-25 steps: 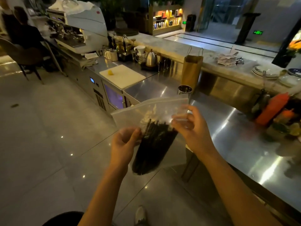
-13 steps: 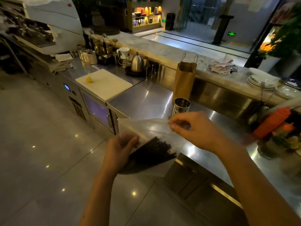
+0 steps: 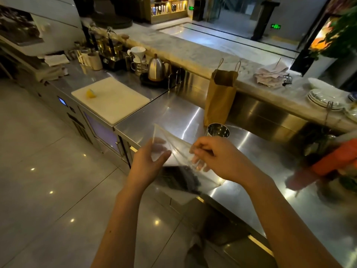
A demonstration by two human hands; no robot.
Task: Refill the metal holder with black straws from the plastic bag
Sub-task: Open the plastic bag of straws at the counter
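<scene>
I hold a clear plastic bag (image 3: pixel 174 149) over the front edge of the steel counter (image 3: pixel 251 190). Black straws (image 3: pixel 181 177) lie bunched in its lower part. My left hand (image 3: pixel 148 161) pinches the bag's left top edge, fingers partly behind the plastic. My right hand (image 3: pixel 218 159) pinches the right top edge, fingertips showing through the film. The metal holder (image 3: pixel 218 130), a shiny round cup, stands on the counter just beyond my right hand; its inside is not visible.
A brown paper bag (image 3: pixel 220 97) stands right behind the holder. A white cutting board (image 3: pixel 116 99) with a lemon piece lies left. A kettle (image 3: pixel 156 68) and cups sit at the back. Orange bottles (image 3: pixel 332 159) crowd the right; plates (image 3: pixel 324 97) rest on the marble ledge.
Both hands have carried the bag forward and over the counter edge, closer to the holder. The bag has tilted flatter, and its top edge is spread between the two hands.
</scene>
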